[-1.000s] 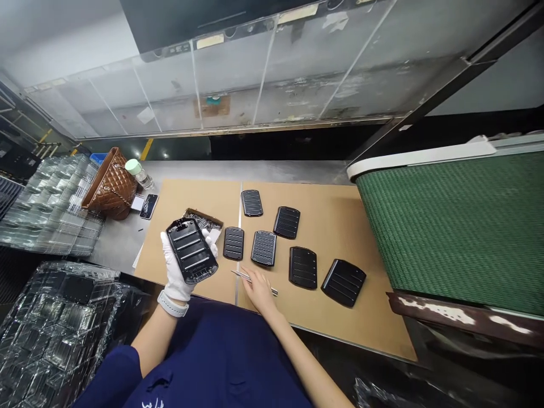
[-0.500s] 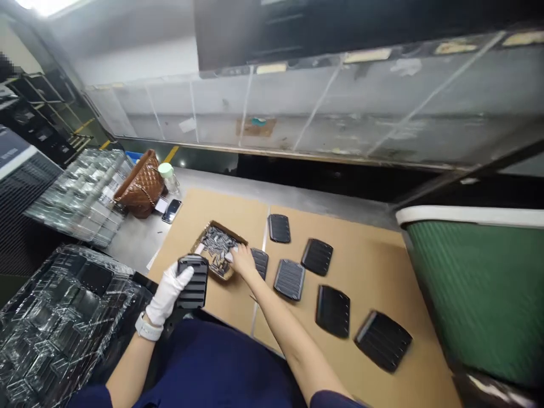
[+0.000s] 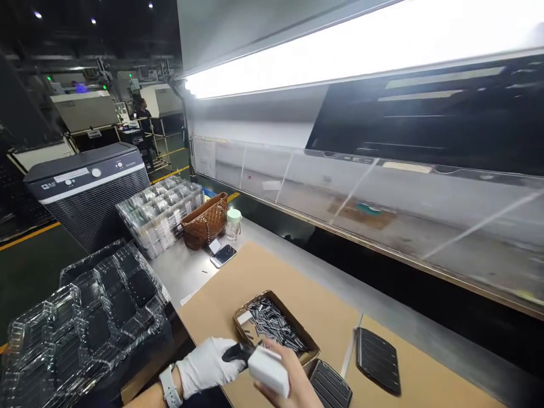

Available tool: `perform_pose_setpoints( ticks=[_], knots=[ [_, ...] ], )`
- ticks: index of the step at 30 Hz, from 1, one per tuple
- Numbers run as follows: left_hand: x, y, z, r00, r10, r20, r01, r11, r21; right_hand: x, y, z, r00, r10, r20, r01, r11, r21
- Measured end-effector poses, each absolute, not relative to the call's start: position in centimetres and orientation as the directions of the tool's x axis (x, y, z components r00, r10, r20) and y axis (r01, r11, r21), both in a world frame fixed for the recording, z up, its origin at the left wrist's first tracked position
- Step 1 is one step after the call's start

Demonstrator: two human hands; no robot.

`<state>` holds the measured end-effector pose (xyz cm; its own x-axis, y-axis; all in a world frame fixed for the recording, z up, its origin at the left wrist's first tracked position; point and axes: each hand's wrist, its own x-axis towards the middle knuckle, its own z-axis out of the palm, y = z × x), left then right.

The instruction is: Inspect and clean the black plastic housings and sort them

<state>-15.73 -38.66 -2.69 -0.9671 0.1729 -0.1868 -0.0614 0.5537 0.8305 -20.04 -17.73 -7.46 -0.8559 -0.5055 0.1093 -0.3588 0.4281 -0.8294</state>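
Observation:
My left hand (image 3: 208, 365), in a white glove, grips a black ribbed plate (image 3: 238, 352) that is turned nearly edge-on. My bare right hand (image 3: 300, 382) is closed around a white block-like piece (image 3: 270, 371), held against or just beside the plate's right end; whether they touch I cannot tell. Just beyond both hands lies a cardboard tray (image 3: 238, 326) filled with small dark grey strips (image 3: 276, 323). Two more black ribbed plates lie on the cardboard to the right, a near one (image 3: 330, 388) and a farther one (image 3: 378, 360).
At left, clear plastic trays (image 3: 102, 306) hold several black plates. A brown handbag (image 3: 206, 221), a green-lidded bottle (image 3: 233, 224) and a phone (image 3: 223, 256) stand or lie on the metal table. Stacked clear trays (image 3: 161, 212) sit behind. A person (image 3: 144, 119) is far off.
My view has swung up and left. My right hand has come out of the cardboard tray and now meets my left hand, with the white piece in it. The held plate has turned edge-on.

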Motion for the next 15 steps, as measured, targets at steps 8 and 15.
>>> perform_pose_setpoints(
  ticks=[8, 15],
  knots=[
    [-15.7, -38.4, -1.1, -0.999, 0.041, -0.004, 0.014, 0.442, 0.897, -18.4, -21.1, -3.8, -0.960, -0.177, 0.217, -0.272, 0.396, -0.877],
    [-14.5, -38.4, -1.3, -0.997, 0.068, 0.019, 0.044, 0.374, 0.927, -17.7, -18.0, 0.4, -0.957, -0.286, 0.047, -0.206, 0.556, -0.805]
  ],
)
